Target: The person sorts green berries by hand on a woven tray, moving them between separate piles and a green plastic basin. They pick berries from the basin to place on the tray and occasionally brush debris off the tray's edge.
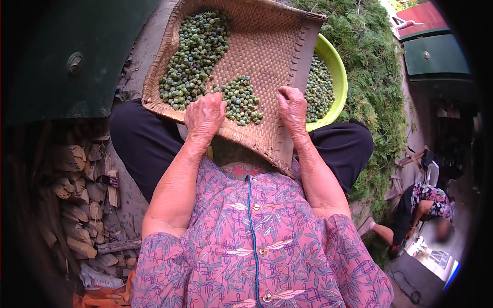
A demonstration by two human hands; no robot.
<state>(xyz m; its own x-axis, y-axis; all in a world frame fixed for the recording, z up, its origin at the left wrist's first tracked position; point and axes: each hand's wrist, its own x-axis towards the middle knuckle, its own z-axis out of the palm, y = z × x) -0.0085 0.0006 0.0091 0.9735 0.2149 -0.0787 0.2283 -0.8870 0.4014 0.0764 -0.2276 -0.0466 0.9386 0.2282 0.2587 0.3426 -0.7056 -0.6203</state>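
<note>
A woven winnowing basket (257, 49) rests across my lap, tilted, with a flat strip along its right edge. Small round green fruits (197, 49) form a large heap on its left side, and a smaller group of the same fruits (240, 100) lies near the front middle. My left hand (205, 115) is between the two groups with its fingers curled in; what they hold, if anything, is hidden. Over the basket's right edge, my right hand (293, 109) has thumb and fingers drawn together, and I cannot see anything in them.
A lime-green basin (336, 77) with more green fruits stands behind the basket's right edge. Cut green branches (377, 102) cover the ground on the right. Split firewood (82, 205) is stacked at left. Another person (426, 205) bends over at lower right.
</note>
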